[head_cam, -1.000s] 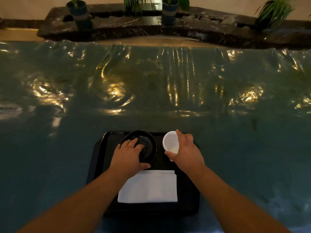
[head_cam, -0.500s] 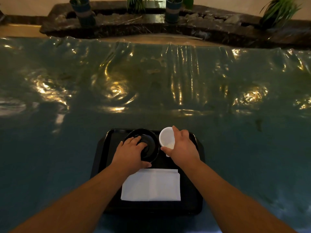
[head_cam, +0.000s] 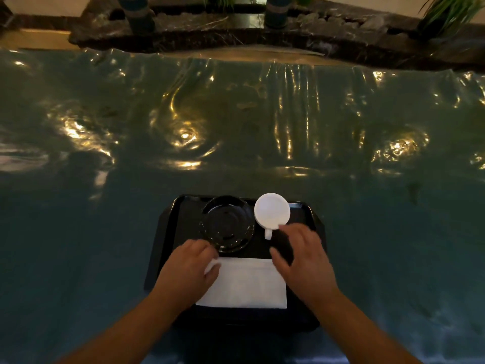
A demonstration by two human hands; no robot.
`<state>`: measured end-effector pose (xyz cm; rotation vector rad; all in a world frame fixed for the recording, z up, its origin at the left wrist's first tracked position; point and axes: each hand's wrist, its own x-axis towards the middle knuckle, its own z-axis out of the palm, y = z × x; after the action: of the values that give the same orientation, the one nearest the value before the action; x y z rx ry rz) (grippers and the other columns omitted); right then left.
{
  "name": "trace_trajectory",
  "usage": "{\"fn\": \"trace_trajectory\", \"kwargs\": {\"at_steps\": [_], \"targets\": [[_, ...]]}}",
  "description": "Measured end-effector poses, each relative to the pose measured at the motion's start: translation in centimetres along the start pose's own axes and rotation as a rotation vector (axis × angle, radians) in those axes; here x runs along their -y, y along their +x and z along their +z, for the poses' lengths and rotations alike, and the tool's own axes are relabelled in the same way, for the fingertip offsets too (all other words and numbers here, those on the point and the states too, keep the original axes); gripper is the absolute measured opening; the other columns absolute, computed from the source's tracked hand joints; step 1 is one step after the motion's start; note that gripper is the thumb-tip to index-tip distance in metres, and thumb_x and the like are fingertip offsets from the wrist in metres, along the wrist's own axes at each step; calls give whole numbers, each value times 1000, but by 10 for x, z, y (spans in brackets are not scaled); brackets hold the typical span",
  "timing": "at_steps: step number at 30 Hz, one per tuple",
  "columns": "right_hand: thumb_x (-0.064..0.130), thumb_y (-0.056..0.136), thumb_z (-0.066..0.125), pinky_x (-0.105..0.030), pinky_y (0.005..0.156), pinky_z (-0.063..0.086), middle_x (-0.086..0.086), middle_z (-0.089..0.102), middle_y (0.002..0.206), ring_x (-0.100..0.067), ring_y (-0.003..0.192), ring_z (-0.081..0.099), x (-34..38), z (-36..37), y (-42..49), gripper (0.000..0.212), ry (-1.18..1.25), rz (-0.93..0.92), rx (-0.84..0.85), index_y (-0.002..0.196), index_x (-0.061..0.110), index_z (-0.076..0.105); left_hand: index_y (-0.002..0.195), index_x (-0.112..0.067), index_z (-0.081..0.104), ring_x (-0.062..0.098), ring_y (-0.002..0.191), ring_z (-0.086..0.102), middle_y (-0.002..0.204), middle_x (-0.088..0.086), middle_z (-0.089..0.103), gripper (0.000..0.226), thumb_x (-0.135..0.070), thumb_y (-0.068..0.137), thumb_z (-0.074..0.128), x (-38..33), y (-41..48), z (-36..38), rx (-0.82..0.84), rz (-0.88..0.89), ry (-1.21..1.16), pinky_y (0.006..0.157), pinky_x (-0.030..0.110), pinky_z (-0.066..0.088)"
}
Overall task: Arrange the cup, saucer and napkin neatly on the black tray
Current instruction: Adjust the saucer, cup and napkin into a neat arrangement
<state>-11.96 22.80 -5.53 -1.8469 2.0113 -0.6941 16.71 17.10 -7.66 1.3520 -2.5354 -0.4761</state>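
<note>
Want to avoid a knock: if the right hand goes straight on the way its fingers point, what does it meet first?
Likely the cup: the right hand points up-left at its handle, fingertips just short of it. Height above the tray is unclear.

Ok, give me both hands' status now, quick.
Left hand: closed on the top left corner of the napkin.
Right hand: open, holding nothing, hovering just short of the cup handle.
</note>
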Motion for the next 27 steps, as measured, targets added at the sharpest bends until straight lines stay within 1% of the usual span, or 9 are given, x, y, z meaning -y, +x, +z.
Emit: {"fn": "trace_trajectory", "kwargs": {"at_steps": [1, 3, 5, 7, 10, 13, 18, 23, 27], "targets": [[44, 92, 64, -37, 100, 50, 0, 58, 131, -21, 120, 53, 0, 3, -12, 49, -26, -60, 63, 136, 23, 58, 94, -22, 71, 19, 88, 61, 99, -4, 68, 23, -41, 89, 59, 0, -12, 5, 38, 56, 12, 74, 39, 57], [45, 94, 59, -41, 103, 52, -4, 61, 132, -24, 121, 56, -2, 13, -32, 50, -93, -148, 204, 138, 21, 61, 100, -22, 74, 24, 98, 67, 112, 0, 71, 26, -41, 89, 59, 3, -30, 15, 124, 146, 80, 83, 40, 59], [47, 95, 59, -43, 107, 50, -5, 60, 140, -26, 127, 56, -6, 22, -45, 52, -160, -177, 332, 142, 24, 58, 107, -24, 76, 26, 110, 69, 126, 4, 71, 33, -43, 87, 58, 6, -41, 20, 186, 142, 136, 93, 44, 58], [43, 91, 69, -45, 110, 48, -8, 60, 144, -31, 131, 57, -11, 26, -51, 54, -231, -195, 405, 141, 24, 61, 110, -23, 77, 28, 114, 69, 131, 6, 70, 38, -45, 86, 57, 7, -45, 22, 202, 103, 128, 96, 48, 57], [37, 78, 87, -49, 103, 53, -12, 65, 140, -35, 125, 64, -13, 30, -55, 57, -322, -226, 424, 130, 22, 70, 111, -24, 77, 28, 116, 68, 134, 6, 69, 40, -46, 87, 56, 8, -46, 21, 220, 81, 130, 99, 49, 55], [36, 76, 89, -49, 101, 55, -12, 65, 140, -35, 125, 64, -11, 30, -53, 57, -337, -227, 428, 128, 22, 72, 112, -25, 77, 26, 116, 68, 134, 5, 69, 40, -46, 87, 55, 7, -46, 19, 221, 77, 133, 100, 49, 54], [36, 81, 85, -52, 104, 52, -11, 63, 144, -35, 129, 62, -4, 31, -46, 55, -349, -216, 442, 132, 23, 70, 113, -24, 77, 26, 118, 67, 136, 5, 68, 41, -45, 88, 52, 10, -43, 15, 205, 57, 136, 102, 51, 52], [39, 99, 62, -52, 121, 31, -10, 45, 161, -34, 146, 42, -1, 36, -37, 52, -313, -194, 462, 148, 25, 55, 119, -25, 75, 25, 124, 64, 142, 4, 64, 44, -46, 90, 50, 18, -38, 9, 245, 34, 144, 107, 51, 49], [38, 96, 67, -52, 117, 35, -12, 50, 156, -35, 142, 48, 2, 39, -32, 52, -331, -207, 451, 145, 25, 58, 120, -25, 75, 25, 124, 64, 142, 4, 64, 42, -45, 89, 54, 21, -35, 7, 252, 15, 163, 106, 51, 49]]}}
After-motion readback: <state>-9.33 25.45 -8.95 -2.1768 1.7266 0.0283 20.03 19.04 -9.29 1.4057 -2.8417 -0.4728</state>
